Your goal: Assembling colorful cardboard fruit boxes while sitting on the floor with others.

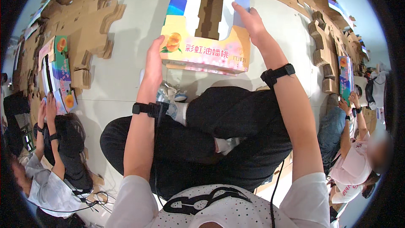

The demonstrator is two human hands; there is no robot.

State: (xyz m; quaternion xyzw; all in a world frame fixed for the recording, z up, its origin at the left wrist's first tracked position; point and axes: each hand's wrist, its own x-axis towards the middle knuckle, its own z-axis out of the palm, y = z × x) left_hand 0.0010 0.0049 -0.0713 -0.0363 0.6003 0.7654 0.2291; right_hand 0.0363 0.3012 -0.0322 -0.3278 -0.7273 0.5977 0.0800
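Observation:
Between my two hands is a colourful cardboard fruit box (195, 57), yellow and pink at its near side and blue at its far end. Its top has a wide cut-out, through which white inner walls and a brown cardboard strip show. My left hand (154, 59) presses against the near left side, its thumb by the corner and its other fingers mostly hidden. On the right side lies my right hand (251, 22), its thumb over the edge of the cut-out and a finger along the outer wall. Both hands grip the box.
Flat brown cardboard pieces (95, 29) lie stacked at the left, and more stacked cardboard (322, 55) stands at the right. Co-workers at both sides handle similar boxes, one at the left (66, 65) and one at the right (345, 76). My crossed legs (244, 114) are just below the box.

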